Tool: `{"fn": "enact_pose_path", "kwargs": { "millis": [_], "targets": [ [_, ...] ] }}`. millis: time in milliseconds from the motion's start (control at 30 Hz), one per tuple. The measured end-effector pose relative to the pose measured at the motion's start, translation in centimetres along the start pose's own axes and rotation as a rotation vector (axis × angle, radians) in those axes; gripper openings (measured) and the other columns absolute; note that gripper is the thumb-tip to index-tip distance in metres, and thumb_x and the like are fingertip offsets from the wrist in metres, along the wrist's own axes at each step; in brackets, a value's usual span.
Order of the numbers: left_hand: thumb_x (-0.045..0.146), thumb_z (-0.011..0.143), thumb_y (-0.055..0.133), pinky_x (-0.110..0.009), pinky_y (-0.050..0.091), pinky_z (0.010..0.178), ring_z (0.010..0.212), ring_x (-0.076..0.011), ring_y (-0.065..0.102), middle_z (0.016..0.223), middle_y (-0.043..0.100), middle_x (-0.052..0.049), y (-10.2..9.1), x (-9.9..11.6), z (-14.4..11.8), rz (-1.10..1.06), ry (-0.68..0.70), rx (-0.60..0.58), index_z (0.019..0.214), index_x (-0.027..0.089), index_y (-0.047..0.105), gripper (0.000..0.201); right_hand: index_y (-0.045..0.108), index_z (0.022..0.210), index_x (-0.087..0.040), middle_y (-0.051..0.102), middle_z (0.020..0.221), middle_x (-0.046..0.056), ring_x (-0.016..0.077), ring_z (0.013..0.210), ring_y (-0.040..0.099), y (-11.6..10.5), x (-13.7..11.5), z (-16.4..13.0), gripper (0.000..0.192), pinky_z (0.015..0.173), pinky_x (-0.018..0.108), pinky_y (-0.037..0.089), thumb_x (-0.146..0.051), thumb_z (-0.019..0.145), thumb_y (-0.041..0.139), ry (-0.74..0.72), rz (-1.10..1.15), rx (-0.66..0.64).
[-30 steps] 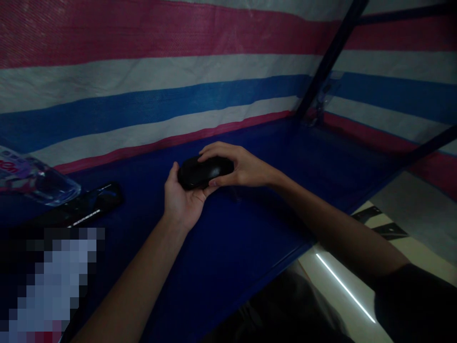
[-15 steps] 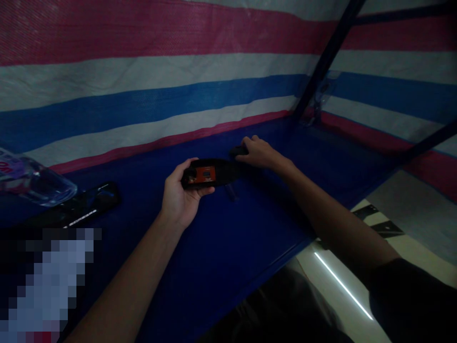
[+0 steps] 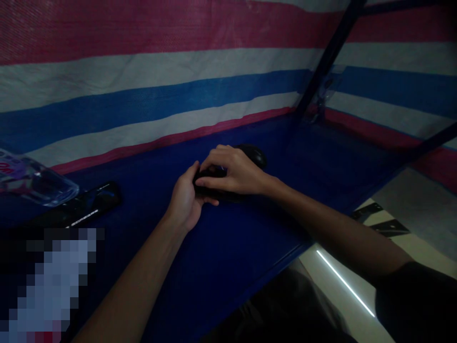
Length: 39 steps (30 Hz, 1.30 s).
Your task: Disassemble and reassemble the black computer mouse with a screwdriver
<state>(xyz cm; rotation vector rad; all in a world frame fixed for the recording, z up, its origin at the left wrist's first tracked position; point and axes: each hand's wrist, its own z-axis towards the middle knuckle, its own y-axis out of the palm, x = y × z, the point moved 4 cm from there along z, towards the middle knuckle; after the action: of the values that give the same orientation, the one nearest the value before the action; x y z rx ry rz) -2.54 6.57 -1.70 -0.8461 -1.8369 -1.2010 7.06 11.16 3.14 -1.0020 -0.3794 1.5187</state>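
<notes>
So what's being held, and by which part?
The left hand holds a black casing by its left end; the right hand lies over it, but whether it grips cannot be told.

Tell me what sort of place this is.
Perhaps a makeshift booth or curtained bunk: striped sheeting lines two sides, dark poles frame it, and a flat blue surface spreads below.

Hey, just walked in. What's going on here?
Someone is handling what looks like a black computer mouse over a blue tabletop. Their left hand holds its body, and the right hand reaches over it, hiding most detail. A rounded black shell sits just beyond the right hand. Off to the left are a clear plastic bottle and apparently a black phone.
</notes>
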Motion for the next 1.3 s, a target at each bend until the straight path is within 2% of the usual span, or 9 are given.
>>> {"fn": "enact_pose_path", "kwargs": {
  "millis": [100, 200, 367, 567, 700, 867, 1067, 1233, 1300],
  "targets": [
    [0.033, 0.082, 0.050, -0.020, 0.029, 0.026, 0.039, -0.0125, 0.052, 0.055, 0.059, -0.002, -0.6, -0.1, 0.5, 0.140, 0.000, -0.014, 0.071, 0.016, 0.064, 0.024, 0.062, 0.081, -0.014, 0.063, 0.076, 0.002, 0.0118, 0.071, 0.054, -1.4, 1.0, 0.0, 0.030, 0.067, 0.025, 0.040, -0.044, 0.084, 0.062, 0.182, 0.337, 0.147],
    [0.040, 0.080, 0.055, -0.022, 0.033, 0.035, 0.046, -0.0148, 0.055, 0.057, 0.063, -0.004, -1.2, 0.0, 1.1, 0.463, 0.039, -0.064, 0.070, 0.016, 0.070, 0.030, 0.058, 0.079, -0.014, 0.058, 0.070, 0.000, 0.0088, 0.063, 0.050, -1.8, 2.3, 0.1, 0.036, 0.058, 0.022, 0.040, -0.050, 0.084, 0.058, 0.347, 0.602, 0.182],
    [0.037, 0.079, 0.062, -0.030, 0.044, 0.071, 0.069, -0.0201, 0.060, 0.070, 0.068, -0.004, -1.1, 1.3, 0.9, 1.003, 0.570, 0.014, 0.071, 0.020, 0.071, 0.020, 0.058, 0.076, -0.013, 0.056, 0.065, -0.001, 0.0081, 0.057, 0.049, -0.8, 4.3, -0.2, 0.037, 0.051, 0.021, 0.037, -0.049, 0.079, 0.065, 0.458, 0.580, 0.004],
    [0.036, 0.071, 0.074, -0.033, 0.039, 0.093, 0.099, -0.0226, 0.059, 0.101, 0.067, -0.005, -0.3, 1.7, -0.7, 0.865, 0.812, 0.066, 0.099, 0.021, 0.064, 0.033, 0.058, 0.076, -0.013, 0.056, 0.068, -0.002, 0.0070, 0.060, 0.049, -1.4, 3.7, -0.2, 0.030, 0.055, 0.019, 0.038, -0.042, 0.082, 0.064, 0.450, 0.812, -0.005],
    [0.027, 0.067, 0.077, -0.028, 0.042, 0.090, 0.095, -0.0192, 0.061, 0.099, 0.068, -0.002, -0.1, 1.9, -1.1, 0.611, 0.782, 0.039, 0.105, 0.022, 0.063, 0.041, 0.060, 0.076, -0.014, 0.057, 0.068, -0.002, 0.0068, 0.061, 0.050, -1.0, 3.4, -0.3, 0.027, 0.056, 0.019, 0.039, -0.039, 0.083, 0.065, 0.502, 0.892, -0.056],
    [0.032, 0.070, 0.076, -0.024, 0.043, 0.076, 0.070, -0.0151, 0.060, 0.070, 0.064, 0.002, -0.9, 1.8, -0.5, 0.652, 0.716, 0.128, 0.092, 0.021, 0.064, 0.027, 0.061, 0.087, -0.014, 0.061, 0.070, -0.001, 0.0076, 0.062, 0.054, -0.2, 3.8, -0.4, 0.022, 0.054, 0.018, 0.041, -0.036, 0.087, 0.060, 0.531, 0.867, -0.065],
    [0.038, 0.079, 0.067, -0.024, 0.043, 0.076, 0.079, -0.0150, 0.061, 0.084, 0.067, -0.001, -0.8, 1.6, -0.4, 0.590, 0.724, 0.085, 0.091, 0.021, 0.063, 0.020, 0.059, 0.094, -0.012, 0.063, 0.067, -0.001, 0.0069, 0.056, 0.058, -0.4, 3.1, -0.4, 0.014, 0.048, 0.017, 0.041, -0.023, 0.085, 0.061, 0.542, 0.955, -0.113],
    [0.026, 0.066, 0.079, -0.027, 0.043, 0.089, 0.096, -0.0183, 0.062, 0.103, 0.067, -0.003, 0.1, 1.3, -1.0, 0.468, 0.726, 0.024, 0.116, 0.025, 0.060, 0.053, 0.055, 0.086, -0.015, 0.057, 0.056, -0.004, 0.0067, 0.044, 0.054, -0.6, 3.8, -0.6, 0.005, 0.042, 0.016, 0.041, -0.019, 0.084, 0.058, 0.636, 1.123, -0.025],
    [0.029, 0.071, 0.076, -0.028, 0.042, 0.091, 0.096, -0.0185, 0.062, 0.101, 0.068, -0.002, 0.3, 1.4, -1.1, 0.546, 0.747, 0.022, 0.115, 0.026, 0.062, 0.047, 0.054, 0.086, -0.015, 0.056, 0.054, -0.005, 0.0070, 0.041, 0.052, -0.3, 3.9, -0.7, 0.006, 0.040, 0.017, 0.040, -0.019, 0.084, 0.058, 0.663, 1.117, -0.076]
  ]
}}
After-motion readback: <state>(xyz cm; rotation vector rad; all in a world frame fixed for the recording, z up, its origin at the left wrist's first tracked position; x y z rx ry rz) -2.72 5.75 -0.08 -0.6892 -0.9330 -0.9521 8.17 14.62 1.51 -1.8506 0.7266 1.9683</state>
